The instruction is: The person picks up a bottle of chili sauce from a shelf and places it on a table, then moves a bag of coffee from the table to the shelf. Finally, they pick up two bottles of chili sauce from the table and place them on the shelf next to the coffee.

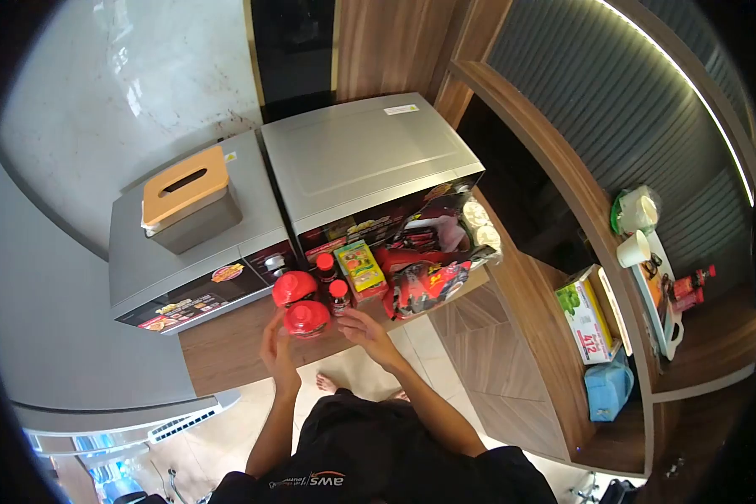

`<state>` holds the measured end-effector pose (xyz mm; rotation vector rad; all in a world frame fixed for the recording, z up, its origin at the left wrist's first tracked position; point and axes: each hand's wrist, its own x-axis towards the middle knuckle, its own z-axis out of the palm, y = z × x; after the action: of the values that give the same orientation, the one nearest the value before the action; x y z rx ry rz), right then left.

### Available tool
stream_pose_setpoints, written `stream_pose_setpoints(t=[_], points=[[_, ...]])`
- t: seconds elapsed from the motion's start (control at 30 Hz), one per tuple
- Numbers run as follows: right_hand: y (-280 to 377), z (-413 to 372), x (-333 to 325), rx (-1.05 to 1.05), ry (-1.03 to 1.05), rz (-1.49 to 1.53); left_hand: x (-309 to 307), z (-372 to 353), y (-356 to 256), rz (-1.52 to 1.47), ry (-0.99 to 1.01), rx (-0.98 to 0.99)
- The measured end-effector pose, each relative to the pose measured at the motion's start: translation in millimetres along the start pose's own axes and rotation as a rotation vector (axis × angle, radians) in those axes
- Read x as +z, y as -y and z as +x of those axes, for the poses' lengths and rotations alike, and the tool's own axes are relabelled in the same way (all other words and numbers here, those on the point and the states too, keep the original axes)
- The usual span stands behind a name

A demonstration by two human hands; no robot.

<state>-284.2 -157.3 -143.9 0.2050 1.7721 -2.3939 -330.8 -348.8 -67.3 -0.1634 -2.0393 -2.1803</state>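
My left hand is beside the front red-lidded jar, its fingers apart and nothing held in them. Another red-lidded jar stands just behind. On the other side, my right hand has its fingers spread near a small dark bottle with a red cap; whether the fingertips touch it is unclear. A second red-capped bottle stands behind that one. To the right are a yellow-green box and a red and black packet.
Two silver appliances stand behind the wooden counter, the left one bearing a tissue box. Wrapped white cups lie at right. Shelves hold a white cup, a carton and a blue bag.
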Motion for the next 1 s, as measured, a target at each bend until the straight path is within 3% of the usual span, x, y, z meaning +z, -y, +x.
stream_pose_setpoints(t=[0.1,0.17,0.23,0.3,0.33,0.4,0.5,0.57,0.67,0.8,0.9,1.0], points=[[42.1,-21.2,-14.0,-0.166,-0.09,0.008,18.3,-8.2,-12.9,0.054,0.015,0.102],[68.8,-35.0,-31.7,-0.358,-0.245,-0.256,37.0,-12.2,-20.3,-0.009,0.028,0.154],[104.1,-49.6,-54.4,-0.406,-0.327,-0.411,58.6,-11.9,-26.2,-0.073,0.038,0.209],[131.5,-58.7,-81.2,-0.815,-0.549,-1.117,79.5,-13.5,-29.1,-0.096,0.204,0.217],[146.3,-60.2,-91.7,-0.82,-0.553,-1.118,91.3,-16.3,-25.8,-0.24,0.271,0.093],[169.7,-64.4,-109.7,-0.809,-0.757,-1.312,116.4,-13.0,-16.4,-0.164,0.311,0.136],[151.5,-60.8,-160.7,-0.661,-0.698,-1.438,149.4,-12.2,-4.7,-0.045,0.352,0.211],[128.6,-61.4,-184.8,-0.669,-0.649,-1.377,161.4,-13.4,-7.6,-0.011,0.352,0.254],[105.6,-78.3,-193.1,-0.494,-0.583,-1.316,170.4,-27.0,-5.0,0.037,0.406,0.125],[99.4,-101.0,-191.6,-0.613,-0.645,-1.234,184.8,-14.2,8.9,0.28,0.231,0.297],[91.7,-115.0,-198.7,-0.614,-0.611,-1.144,195.3,-0.7,15.8,0.113,0.345,0.111],[88.0,-135.5,-201.3,-0.606,-0.638,-1.025,199.1,-6.2,16.8,0.314,0.332,0.259]])
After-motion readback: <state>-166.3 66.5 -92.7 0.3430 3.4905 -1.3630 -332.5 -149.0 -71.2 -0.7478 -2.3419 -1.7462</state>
